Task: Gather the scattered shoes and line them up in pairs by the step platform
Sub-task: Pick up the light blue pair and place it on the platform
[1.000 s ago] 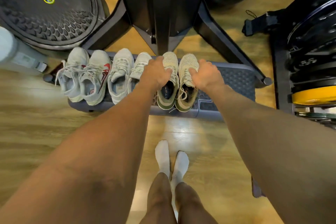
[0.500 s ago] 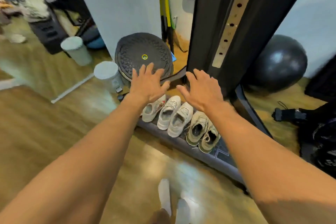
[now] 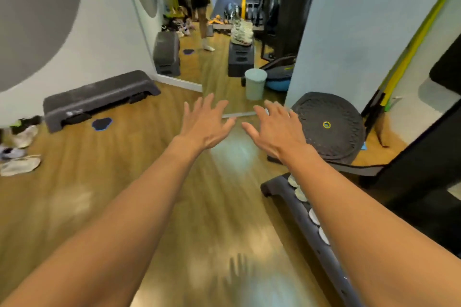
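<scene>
The wooden floor fills most of the view, and the picture is blurred by motion. At the lower right stands the step platform, which runs from the middle of the floor toward the bottom edge of the view. A second platform lies along the left wall, well apart from the first one, and a mirror stands at the far end of the floor.

Both arms reach forward over the floor. The left hand and the right hand are both flat with spread fingers, palms down, and they hold nothing and touch nothing.

On the step platform there is a row of shoes. Only some pale heels show along its near edge, because the right forearm covers the rest, so I cannot count the pairs from here. This part of the task looks done.

The scattered shoes lie at the left edge of the floor, just beside the near end of the second platform. I see several light ones and a dark one with green, in no order and far from the row. I judge that the task is only partly finished: these shoes are not yet gathered, and the empty hands suggest that the next step is to fetch them and add them to the row in pairs.
</scene>
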Demonstrator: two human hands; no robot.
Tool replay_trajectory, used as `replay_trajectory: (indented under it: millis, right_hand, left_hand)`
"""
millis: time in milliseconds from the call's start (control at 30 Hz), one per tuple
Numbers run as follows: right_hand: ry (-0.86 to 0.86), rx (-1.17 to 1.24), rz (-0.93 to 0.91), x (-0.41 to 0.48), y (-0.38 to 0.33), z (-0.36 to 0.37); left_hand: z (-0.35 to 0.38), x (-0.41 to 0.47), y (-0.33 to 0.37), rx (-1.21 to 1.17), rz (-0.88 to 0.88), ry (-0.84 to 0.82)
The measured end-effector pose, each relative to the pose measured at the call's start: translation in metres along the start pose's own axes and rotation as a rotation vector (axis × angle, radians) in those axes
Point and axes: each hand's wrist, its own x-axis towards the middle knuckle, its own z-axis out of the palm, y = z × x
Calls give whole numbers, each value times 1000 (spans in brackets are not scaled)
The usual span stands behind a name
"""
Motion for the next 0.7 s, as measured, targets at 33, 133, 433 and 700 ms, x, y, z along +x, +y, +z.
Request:
replay_trajectory:
  millis: [33, 133, 433, 700]
  right_hand:
    - [-4, 7, -37, 10, -26, 1]
    - [-13, 20, -125, 35, -103, 6]
    - [-51, 15, -338, 103, -311, 21]
    - [-23, 55, -523, 178, -456, 37]
  left_hand:
    - [-4, -7, -29, -5, -52, 5]
    - [-19, -29, -110, -10, -167, 22]
    - [-64, -82, -306, 48, -395, 147]
    - [-86, -84, -451, 60, -555, 196]
